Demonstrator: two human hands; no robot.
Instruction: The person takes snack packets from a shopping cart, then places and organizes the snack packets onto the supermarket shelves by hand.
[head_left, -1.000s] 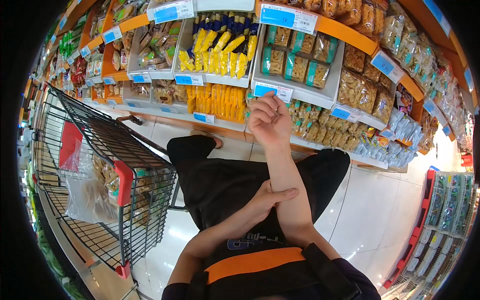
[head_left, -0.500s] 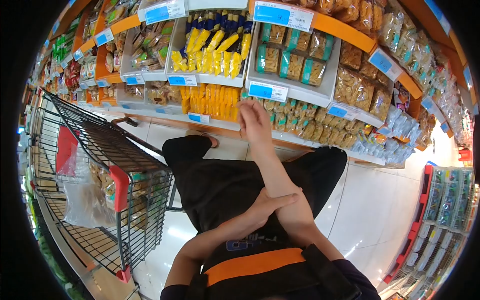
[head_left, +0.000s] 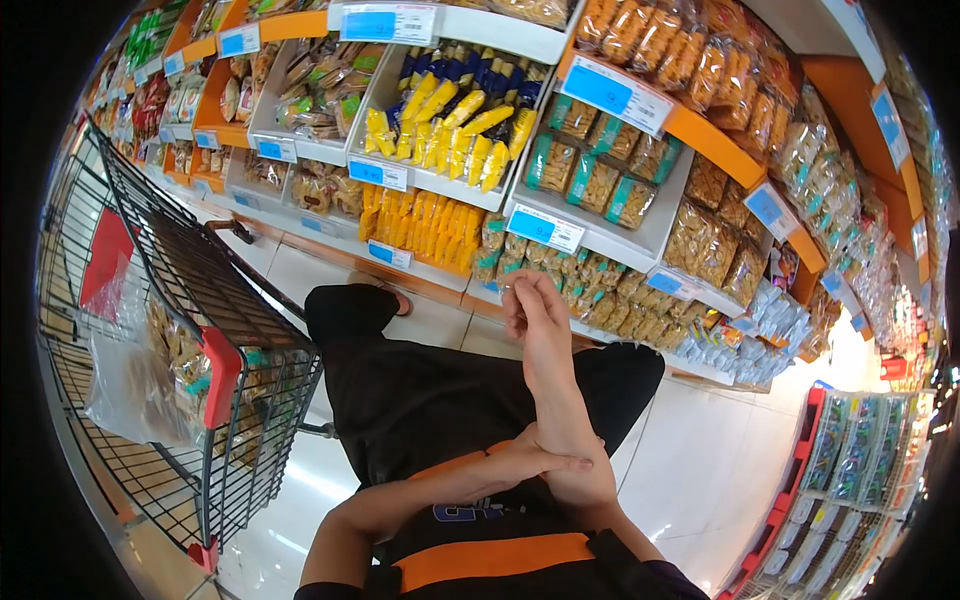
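Note:
My right hand (head_left: 538,305) is raised in front of the snack shelves with its fingers curled in, and I see nothing in it. Its nearest goods are small bagged snacks (head_left: 605,290) on the low shelf beyond the fingers; the hand does not appear to touch them. My left hand (head_left: 540,458) is wrapped round my right forearm (head_left: 580,470), its thumb lying across the skin. Above the right hand, a white bin holds clear packs with teal labels (head_left: 590,183). Yellow packets (head_left: 445,125) fill the bin to the left of it.
A wire shopping cart (head_left: 255,420) with red corner pieces stands at the left, holding bagged goods (head_left: 135,390). Orange-edged shelves (head_left: 715,130) curve across the top and right. A red-edged wire rack (head_left: 808,450) stands at the lower right. My dark-clothed legs (head_left: 430,390) are below the shelves.
My right hand has moved lower in view, and its fingers look more curled inward. My left hand stays on the right forearm. The view has shifted and tilted, with the cart further left.

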